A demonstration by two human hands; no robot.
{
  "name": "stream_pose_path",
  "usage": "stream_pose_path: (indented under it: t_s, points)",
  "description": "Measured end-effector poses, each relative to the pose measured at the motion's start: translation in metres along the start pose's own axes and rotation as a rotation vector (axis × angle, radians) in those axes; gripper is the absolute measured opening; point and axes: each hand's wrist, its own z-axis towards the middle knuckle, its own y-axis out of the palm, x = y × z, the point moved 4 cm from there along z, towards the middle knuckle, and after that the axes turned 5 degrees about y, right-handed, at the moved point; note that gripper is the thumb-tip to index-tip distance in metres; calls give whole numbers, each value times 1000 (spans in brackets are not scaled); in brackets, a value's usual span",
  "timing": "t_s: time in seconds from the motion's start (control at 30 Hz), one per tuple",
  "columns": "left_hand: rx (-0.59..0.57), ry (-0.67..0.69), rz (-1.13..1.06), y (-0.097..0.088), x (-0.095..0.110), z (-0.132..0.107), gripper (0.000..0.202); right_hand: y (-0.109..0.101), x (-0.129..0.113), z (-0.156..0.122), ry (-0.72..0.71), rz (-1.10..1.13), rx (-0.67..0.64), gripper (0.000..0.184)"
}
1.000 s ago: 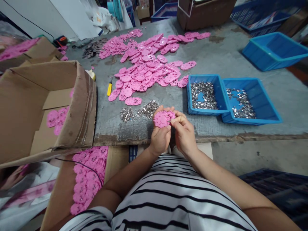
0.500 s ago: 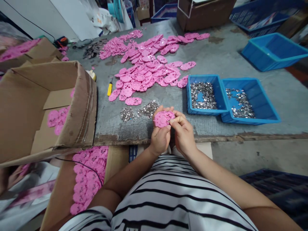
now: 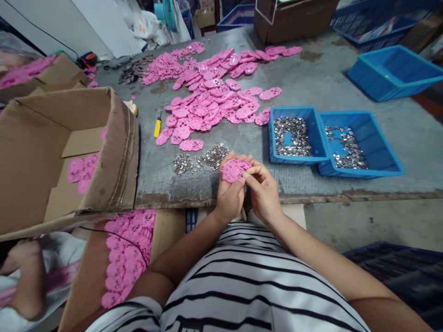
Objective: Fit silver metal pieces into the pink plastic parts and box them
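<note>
Just past the table's near edge, my left hand (image 3: 230,200) is closed around a pink scalloped plastic piece (image 3: 231,170), thumb on its near side. My right hand (image 3: 266,193) pinches at the right edge of that piece; whatever lies between its thumb and index finger is too small to make out. Beyond my hands lie two small heaps of shiny metal parts, a smaller heap (image 3: 182,163) and a larger heap (image 3: 215,156). Farther back spreads a large pile of similar pink pieces (image 3: 207,108).
Two blue bins, a left bin (image 3: 294,160) and a right bin (image 3: 363,173), hold metal parts. A yellow-handled screwdriver (image 3: 158,127) lies left. An open cardboard box (image 3: 121,152) stands beside it, above a box of pink pieces (image 3: 128,258). Another person's arm (image 3: 29,281) shows lower left.
My right fingertips have shifted slightly left along the pink piece's edge. At lower left, the other person's arm has moved up into fuller view.
</note>
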Motion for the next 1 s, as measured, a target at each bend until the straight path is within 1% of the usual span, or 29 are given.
stream_pose_path:
  t_s: [0.13,0.2,0.23,0.27,0.33,0.4,0.43,0.47,0.5,0.53,0.57,0.6,0.67,0.73,0.8,0.9,1.0]
  points:
    - [22,-17,54,-3,2,3,64,-3,-5,0,1,28,-12,13]
    - [21,-31,88,-5,3,5,63,-12,-17,3,-36,-16,-7,11]
    - [19,-39,102,-7,4,5,63,-19,-26,7,-81,-54,3,11]
    - [21,-47,111,-9,4,6,64,-28,-38,12,-142,-104,23,11]
    - [35,-66,119,-14,6,7,68,-53,-70,27,-328,-243,109,13]
    - [55,-93,125,-19,6,8,71,-85,-105,44,-490,-423,278,15]
    - [57,-116,127,-21,6,8,71,-100,-119,54,-491,-590,365,15]
    - [54,-148,127,-23,6,7,71,-114,-131,64,-420,-832,470,16]
    - [44,-189,125,-25,4,7,70,-126,-135,75,-231,-1144,489,21]
    - [30,-236,123,-26,2,6,69,-135,-136,84,-69,-1382,430,22]
    - [12,-282,122,-28,-1,6,67,-143,-135,91,56,-1536,370,20]
    - [-6,-322,124,-29,-3,5,65,-148,-131,95,153,-1636,293,16]
    - [-35,-371,136,-32,-8,6,59,-153,-122,101,231,-1699,178,5]
    - [-58,-395,131,-34,-12,8,52,-154,-112,103,292,-1750,116,7]
    - [-89,-415,103,-35,-15,10,43,-155,-105,104,329,-1790,95,10]
    - [-146,-441,72,-36,-16,12,32,-155,-103,105,368,-1871,88,13]
    - [-171,-445,74,-36,-14,12,26,-156,-103,105,372,-1912,104,17]
